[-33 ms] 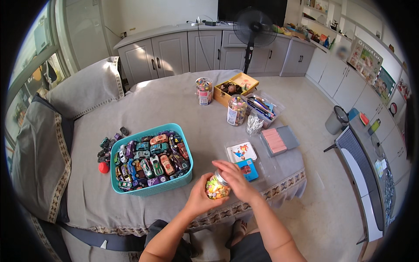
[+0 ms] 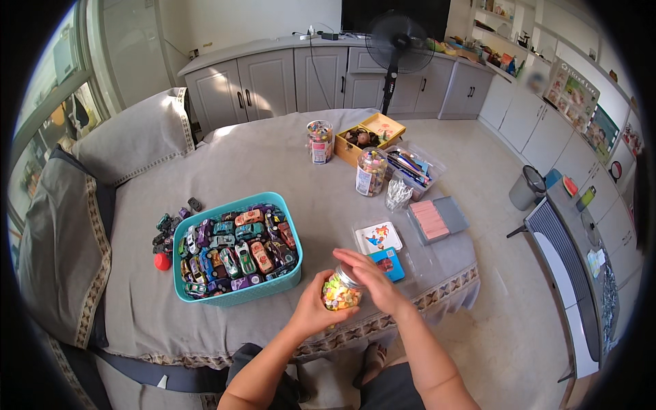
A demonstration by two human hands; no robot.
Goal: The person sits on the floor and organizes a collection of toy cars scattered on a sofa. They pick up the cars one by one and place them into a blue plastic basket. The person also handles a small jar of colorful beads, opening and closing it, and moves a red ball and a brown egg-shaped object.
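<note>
Near the table's front edge, my left hand (image 2: 316, 309) wraps round a small clear jar (image 2: 341, 294) full of tiny pastel-coloured pieces. My right hand (image 2: 376, 280) is at the jar's silvery lid (image 2: 348, 275), its fingers reaching long over the far side. The lid is partly covered, and the right thumb is hard to make out. Just beyond the hands lie a blue card or booklet (image 2: 388, 265) and a white card with a colourful figure (image 2: 378, 238). Left of the jar, a teal basket (image 2: 236, 298) is packed with toy cars (image 2: 244, 258).
Farther back stand two tubs of colourful pieces (image 2: 320, 143) (image 2: 370, 174), a wooden box (image 2: 347, 152), a clear bin of pens (image 2: 414, 171), a cup of white sticks (image 2: 397, 197) and a grey case with pink blocks (image 2: 430, 222). Beside the basket are dark toy parts (image 2: 164, 236) and a red piece (image 2: 162, 262).
The jar sits slightly more upright between my hands, and its lid has shifted a little. My right hand has moved slightly with it. Everything else stays put.
</note>
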